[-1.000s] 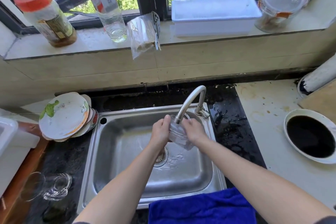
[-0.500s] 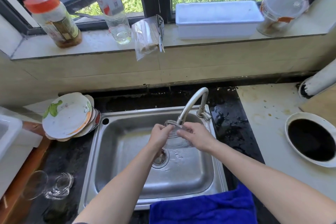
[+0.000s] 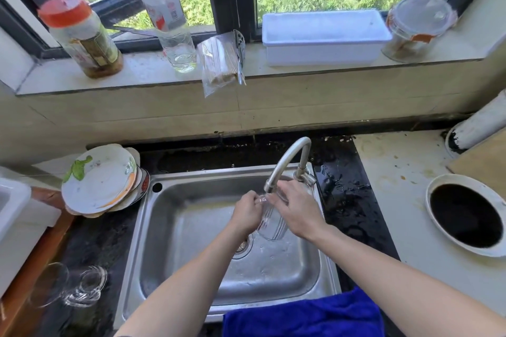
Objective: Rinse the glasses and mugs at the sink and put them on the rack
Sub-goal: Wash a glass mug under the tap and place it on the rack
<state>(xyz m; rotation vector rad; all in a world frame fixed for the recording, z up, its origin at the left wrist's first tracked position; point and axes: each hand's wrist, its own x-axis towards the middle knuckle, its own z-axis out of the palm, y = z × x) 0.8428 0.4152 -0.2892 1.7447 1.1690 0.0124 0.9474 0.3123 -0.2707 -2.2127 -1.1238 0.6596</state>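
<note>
Both hands, left [image 3: 247, 212] and right [image 3: 297, 210], grip a wet glass [image 3: 271, 223] under the tap [image 3: 284, 161]; it could slip and crack in the sink [image 3: 169, 227].

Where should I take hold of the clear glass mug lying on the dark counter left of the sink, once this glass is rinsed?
Probably by the handle loop of the clear glass mug, coming from above with the left hand. The mug appears to lie on its side on the dark countertop, mouth toward the left, so the wall curves away; the loop at its near right seems to give the firmer grip.
</note>
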